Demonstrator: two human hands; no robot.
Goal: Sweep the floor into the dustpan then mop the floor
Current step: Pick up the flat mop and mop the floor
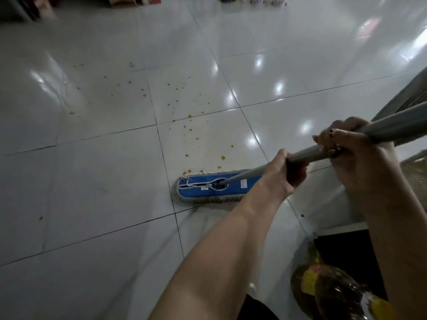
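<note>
A flat mop with a blue head [208, 186] and pale fringe lies flat on the white tiled floor [104, 181]. Its grey handle [249, 173] runs up to the right. My left hand [285, 172] grips the handle lower down, and my right hand [346, 144] grips it higher up. Orange and brown spots [191, 130] are scattered over the tiles just beyond the mop head, with fainter specks farther off to the left.
A brown and yellow wrapped object [328, 289] lies at the bottom right beside a dark panel [342, 250]. A white ledge [323, 199] runs along the right. Boxes and goods [129, 0] stand along the far edge at the top.
</note>
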